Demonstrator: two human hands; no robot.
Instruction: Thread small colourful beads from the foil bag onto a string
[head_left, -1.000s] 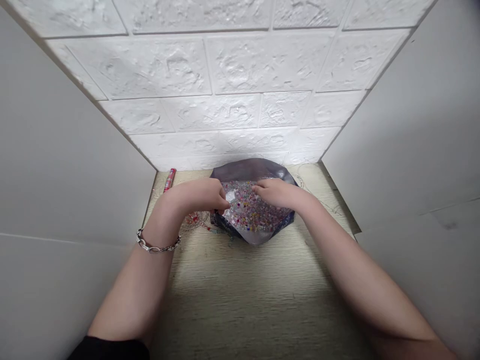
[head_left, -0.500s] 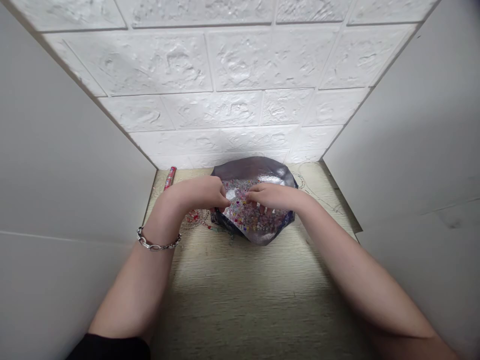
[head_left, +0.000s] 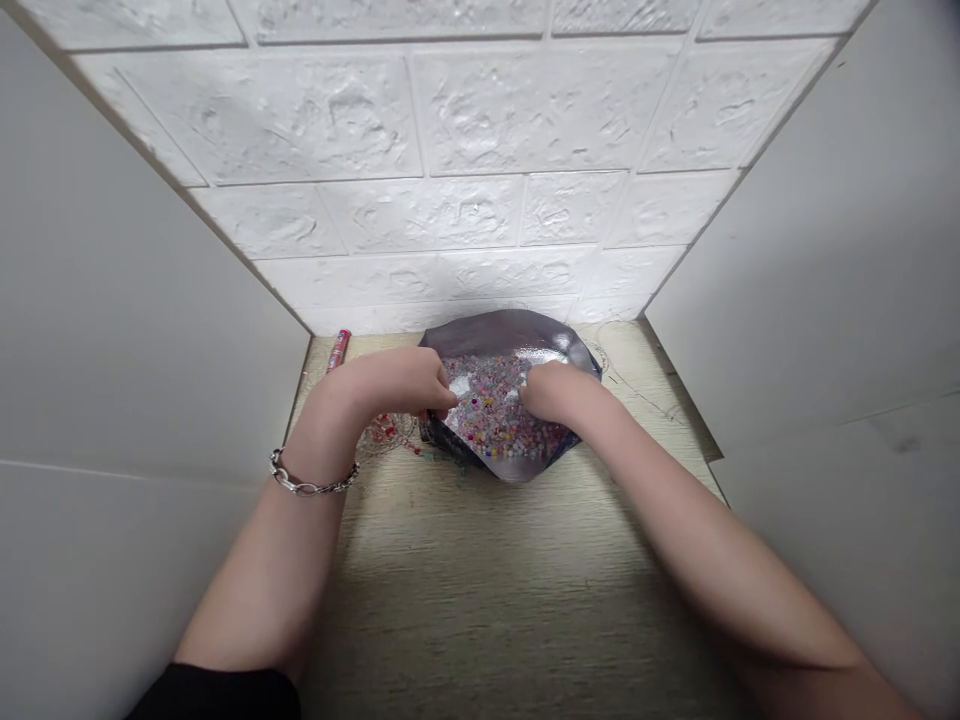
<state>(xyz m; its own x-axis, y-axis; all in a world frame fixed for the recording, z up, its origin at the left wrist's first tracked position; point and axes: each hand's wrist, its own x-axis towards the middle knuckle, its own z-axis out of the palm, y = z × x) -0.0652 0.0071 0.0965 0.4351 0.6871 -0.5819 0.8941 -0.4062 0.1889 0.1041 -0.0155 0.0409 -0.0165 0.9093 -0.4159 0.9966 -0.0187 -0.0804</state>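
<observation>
A shiny silver-purple foil bag [head_left: 517, 328] lies open at the back of the wooden table [head_left: 510, 590], holding many small mixed-colour beads [head_left: 487, 415]. My left hand [head_left: 390, 385], with a chain bracelet [head_left: 307, 486] on the wrist, is closed in a pinch at the bag's left edge; what it pinches is too small to make out. My right hand [head_left: 555, 390] rests curled on the beads inside the bag, fingers bent down among them. A strand of strung red beads [head_left: 382, 432] lies on the table just left of the bag, under my left hand.
A red tube [head_left: 338, 350] lies at the back left corner. Thin clear thread [head_left: 637, 385] trails on the table right of the bag. White panels close in both sides, and a white brick-pattern wall [head_left: 465, 150] stands behind.
My right hand has drawn back to the right across the beads and curled tighter. The left hand has stayed at the bag's left edge.
</observation>
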